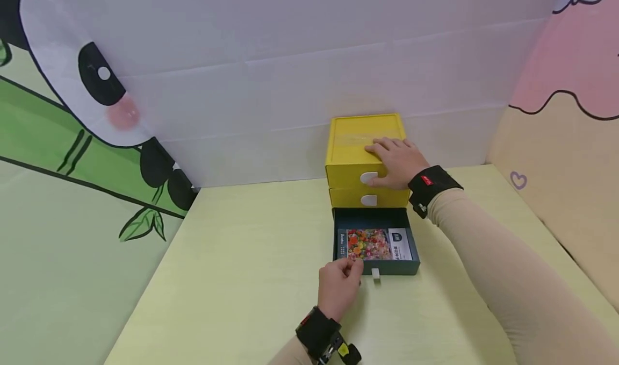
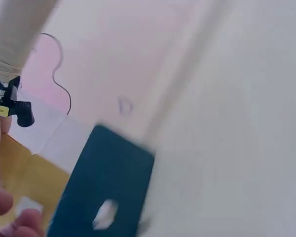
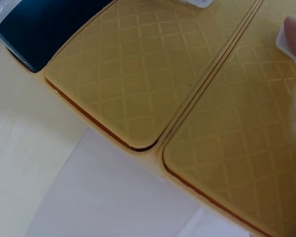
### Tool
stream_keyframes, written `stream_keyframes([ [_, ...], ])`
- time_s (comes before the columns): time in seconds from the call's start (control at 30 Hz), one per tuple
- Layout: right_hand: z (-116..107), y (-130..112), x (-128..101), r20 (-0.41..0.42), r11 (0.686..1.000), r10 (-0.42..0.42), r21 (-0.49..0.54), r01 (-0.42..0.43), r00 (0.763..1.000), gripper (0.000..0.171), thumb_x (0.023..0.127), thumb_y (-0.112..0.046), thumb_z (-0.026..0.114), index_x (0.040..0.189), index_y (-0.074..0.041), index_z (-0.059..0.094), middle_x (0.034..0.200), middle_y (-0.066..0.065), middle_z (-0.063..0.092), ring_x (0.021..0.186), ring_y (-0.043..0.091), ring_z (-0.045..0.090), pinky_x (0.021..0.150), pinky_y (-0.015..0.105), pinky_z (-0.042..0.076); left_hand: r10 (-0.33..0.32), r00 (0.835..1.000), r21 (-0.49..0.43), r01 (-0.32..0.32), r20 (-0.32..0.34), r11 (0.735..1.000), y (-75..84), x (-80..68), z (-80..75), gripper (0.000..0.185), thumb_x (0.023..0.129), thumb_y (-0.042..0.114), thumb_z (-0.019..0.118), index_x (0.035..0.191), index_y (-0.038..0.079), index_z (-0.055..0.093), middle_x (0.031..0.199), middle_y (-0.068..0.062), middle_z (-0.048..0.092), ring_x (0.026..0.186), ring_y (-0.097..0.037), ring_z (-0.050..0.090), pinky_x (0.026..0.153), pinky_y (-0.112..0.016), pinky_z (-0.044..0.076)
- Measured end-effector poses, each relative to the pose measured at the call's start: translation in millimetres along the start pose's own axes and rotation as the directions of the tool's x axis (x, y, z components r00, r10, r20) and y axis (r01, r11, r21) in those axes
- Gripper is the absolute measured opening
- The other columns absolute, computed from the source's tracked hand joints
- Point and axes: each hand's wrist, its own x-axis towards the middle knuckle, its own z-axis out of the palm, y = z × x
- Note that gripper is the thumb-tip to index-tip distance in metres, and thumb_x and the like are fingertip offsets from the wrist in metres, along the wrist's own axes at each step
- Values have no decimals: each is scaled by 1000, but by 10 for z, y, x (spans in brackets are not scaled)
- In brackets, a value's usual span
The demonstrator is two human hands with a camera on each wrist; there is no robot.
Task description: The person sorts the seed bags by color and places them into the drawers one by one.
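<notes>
The left hand (image 1: 340, 285), fingers curled, pinches the near left corner of the card (image 1: 376, 244) that lies flat in the open drawer (image 1: 375, 271), the lowest one, pulled out onto the table (image 1: 251, 279). To do this well, I judge, the corner should be lifted cleanly past the drawer's front wall (a low one) without dragging the drawer. Right of it, the right hand (image 1: 395, 162) rests flat, fingers straight, on the yellow box (image 1: 349, 144), steadying it.

Bare table (image 1: 251, 279) left of open drawer (image 1: 374, 268); yellow cabinet (image 1: 365, 139) and backdrop wall (image 1: 290, 85) behind
</notes>
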Motion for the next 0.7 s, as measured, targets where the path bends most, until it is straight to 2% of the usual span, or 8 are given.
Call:
stream_keyframes([
  [0.07,3,10,3,1,1000,-6,0,6,1000,87,79,-55,72,148,-14,37,152,16,32,137,39,29,110,59,15,-145,986,-103,154,86,983,2,-63,66,33,95,32,60,81,5,72,57,2,57,46,-11,47,45,-24,37],
  [0.13,3,14,3,2,1000,-9,-1,9,1000,87,79,-55,71,148,-14,37,151,16,32,137,40,29,110,59,16,-266,950,-182,294,163,938,8,-111,144,37,95,36,59,84,3,72,58,-1,59,43,-12,48,43,-24,38],
  [0.2,1,11,4,4,1000,-9,-3,9,1000,86,79,-55,71,148,-14,37,151,16,32,136,40,29,110,59,16,-346,911,-246,397,226,884,13,-145,217,38,95,37,58,87,3,71,59,-2,60,41,-11,48,42,-23,39],
  [0.27,6,13,-5,4,1000,-7,-3,7,1000,86,79,-54,71,147,-14,38,151,16,33,136,40,30,110,59,16,-396,877,-294,468,273,834,8,-159,283,39,95,38,57,90,1,69,61,-3,62,41,-10,49,40,-22,39],
  [0.33,8,6,-11,1,1000,-10,0,10,1000,86,79,-53,72,147,-13,38,150,17,33,136,40,30,110,60,17,-417,857,-328,504,302,799,-2,-164,332,40,95,39,56,93,1,68,65,-3,64,43,-10,51,41,-21,41],
  [0.4,11,-4,-12,0,1000,-10,1,10,1000,86,79,-53,72,147,-13,39,150,17,34,136,40,31,110,60,17,-425,847,-364,524,320,770,-17,-161,372,40,95,38,56,95,-1,66,67,-4,65,45,-9,53,42,-20,42],
  [0.6,14,-1,-8,-3,1000,-6,14,6,1000,86,79,-53,73,147,-13,38,150,17,34,136,40,30,110,59,16,-465,810,-404,583,358,705,-77,-144,447,41,96,38,54,93,-1,66,69,-5,66,46,-11,55,45,-21,44],
  [0.7,7,12,-14,-10,1000,-6,19,6,1000,85,79,-52,72,147,-13,38,150,16,34,136,40,30,110,59,16,-456,815,-432,578,358,693,-100,-115,464,38,97,35,54,94,-1,66,72,-6,66,49,-12,56,48,-22,46],
])
